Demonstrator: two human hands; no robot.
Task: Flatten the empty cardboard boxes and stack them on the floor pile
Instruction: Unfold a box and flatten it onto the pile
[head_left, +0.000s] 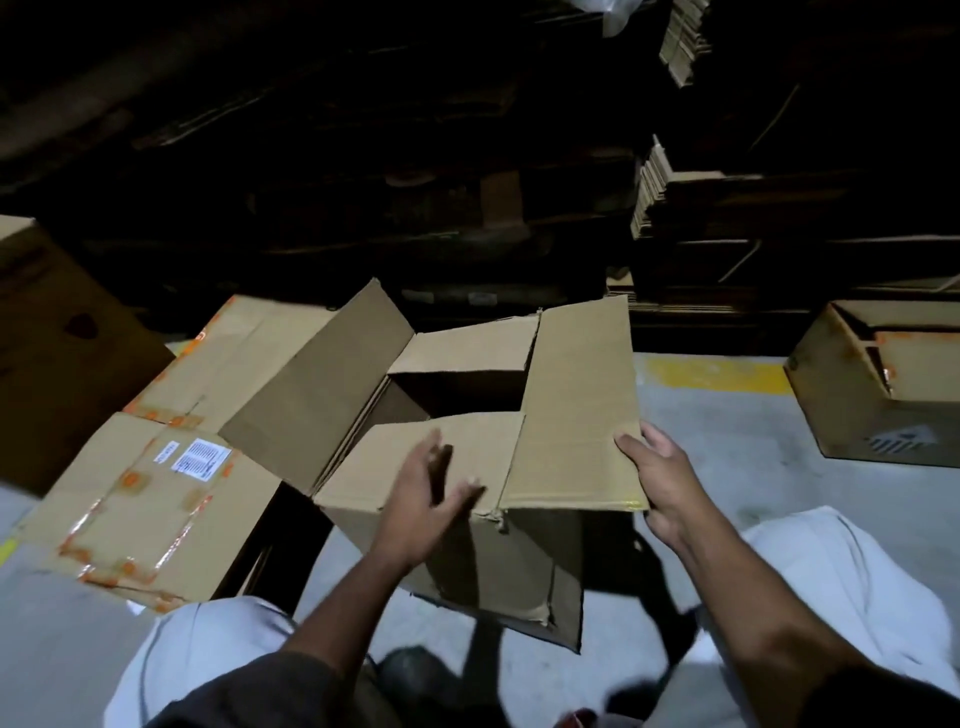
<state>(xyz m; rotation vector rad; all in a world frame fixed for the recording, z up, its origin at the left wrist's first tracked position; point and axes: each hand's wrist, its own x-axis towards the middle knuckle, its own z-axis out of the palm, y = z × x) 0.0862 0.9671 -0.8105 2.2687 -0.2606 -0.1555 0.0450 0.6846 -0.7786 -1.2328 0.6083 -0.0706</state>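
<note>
Brown corrugated cardboard box (483, 551) sits on the pale grey concrete floor (727, 457) directly in front of the person, between the two knees in light trousers (852, 587); top is open, all four flaps spread outward. Long right flap (576, 405) lies roughly level; right hand (662, 483) grips its near outer corner, thumb on top of the cardboard, fingers curled under the edge. Left hand (431, 499) is above the near short flap (421, 462), fingers extended and slightly spread, holding nothing; motion blur makes it unclear whether the fingertips touch the flap. Long left flap (317, 384) angles up and away to the left. Far short flap (467, 348) lies flat over the dark interior. Flattened brown cardboard sheets with orange tape and a white printed label (150, 499) lie stacked on the floor just to the left of the box, touching or nearly touching its left flap. Large brown carton (57, 353) stands at far left behind that stack. Second open-topped brown cardboard box with orange tape marks (878, 395) stands on the floor well apart at right. Yellow painted floor marking (717, 371) lies between the two boxes. Dark stacks of flattened cardboard (691, 192) fill the background; detail there is too dim to read.
</note>
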